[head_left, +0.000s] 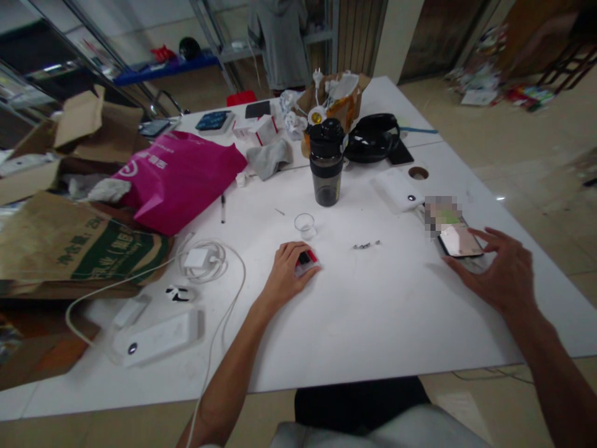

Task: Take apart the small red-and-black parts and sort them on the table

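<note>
My left hand [290,272] rests on the table, its fingers curled over a small clear box [305,264] with red and black parts showing. Much of that box is hidden under the fingers. My right hand [504,270] grips the lower end of a smartphone [459,239], thumb on one side and fingers on the other; the phone's screen is lit and partly blurred out. Between the hands lies a short row of small metal pieces [367,245], too small to name. Just beyond my left hand stands a small clear glass cup [305,225].
A dark shaker bottle [326,165] stands mid-table, with white power banks [394,190] [161,339] to either side. At left are a coiled white cable [224,267], a pink bag [181,177] and cardboard boxes [79,124]. A person [282,43] stands beyond the table.
</note>
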`<state>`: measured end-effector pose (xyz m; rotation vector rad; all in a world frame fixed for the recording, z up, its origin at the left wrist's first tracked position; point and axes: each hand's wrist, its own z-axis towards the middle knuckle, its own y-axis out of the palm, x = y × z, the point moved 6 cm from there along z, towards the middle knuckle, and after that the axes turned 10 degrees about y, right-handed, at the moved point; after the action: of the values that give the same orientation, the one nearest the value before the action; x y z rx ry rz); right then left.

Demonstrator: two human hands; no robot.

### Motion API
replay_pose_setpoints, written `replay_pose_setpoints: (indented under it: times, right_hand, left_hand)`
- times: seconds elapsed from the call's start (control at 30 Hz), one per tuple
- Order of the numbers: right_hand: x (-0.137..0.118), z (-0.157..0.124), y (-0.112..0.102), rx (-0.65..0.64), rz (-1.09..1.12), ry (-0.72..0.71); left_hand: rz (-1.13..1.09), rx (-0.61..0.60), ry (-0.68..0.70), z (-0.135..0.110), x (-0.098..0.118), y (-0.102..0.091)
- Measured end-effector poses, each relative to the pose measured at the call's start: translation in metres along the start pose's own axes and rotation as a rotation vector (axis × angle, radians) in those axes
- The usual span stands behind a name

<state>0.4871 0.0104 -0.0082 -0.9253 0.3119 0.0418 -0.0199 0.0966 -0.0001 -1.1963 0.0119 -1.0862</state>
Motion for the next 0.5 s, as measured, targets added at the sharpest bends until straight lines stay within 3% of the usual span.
replay_pose_setpoints:
  times: [0.33,0.5]
  right_hand:
    - [0.0003,0.0006,-0.0012,0.011,-0.019,0.053]
    - [0.0,0.0026,0.007,-0.084,0.001,0.042]
  left_hand:
    - [-0.002,-0.023,0.0,0.0008,0.0053,-0.0027]
    - [0.003,-0.033,-0.005,-0.0007,0.0042,-0.0026]
